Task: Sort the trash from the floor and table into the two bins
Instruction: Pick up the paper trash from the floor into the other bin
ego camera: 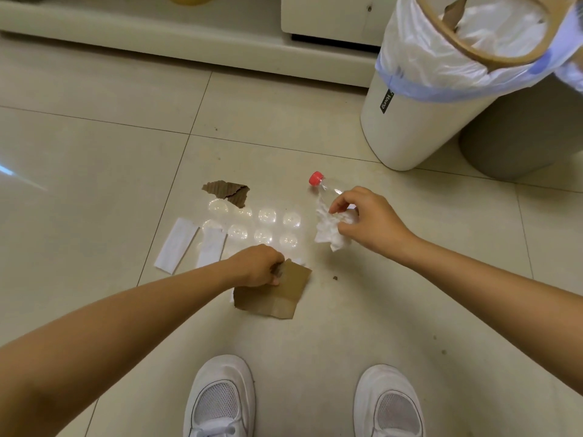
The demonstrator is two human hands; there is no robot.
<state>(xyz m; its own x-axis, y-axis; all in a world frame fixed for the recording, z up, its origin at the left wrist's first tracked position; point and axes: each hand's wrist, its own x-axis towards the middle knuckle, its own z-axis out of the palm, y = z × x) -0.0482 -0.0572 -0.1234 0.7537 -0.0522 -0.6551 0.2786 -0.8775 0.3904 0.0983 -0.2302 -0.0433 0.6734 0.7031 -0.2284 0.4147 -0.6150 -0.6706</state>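
Right hand [369, 220]: fingers and thumb curled, pinching a crumpled white tissue [331, 228], which hangs from the grip toward the floor; whether its lower edge touches the tiles cannot be told. Directly behind this hand lies a clear plastic bottle [331, 187] with a red cap [316, 178], long axis running from the cap at upper left down under the fingers.

Left hand [258, 266]: fingers curled over the upper edge of a torn brown cardboard piece [277, 294], which lies flat or nearly so on the tiles, its bulk extending toward the person's shoes [220, 402].

Outward from both grips: a clear blister tray [268, 228], two white paper strips [176, 244] at its left, and a second cardboard scrap [227, 190] at its far edge.

The white bin [410, 127] (lined, cardboard already showing inside) stands ahead and to the right, with a grey bin [520, 140] just beside it. Judgement: the right hand is the nearer to both bins, so the tissue has the shorter carry; the left must cross over the tray and past the bottle to reach them.
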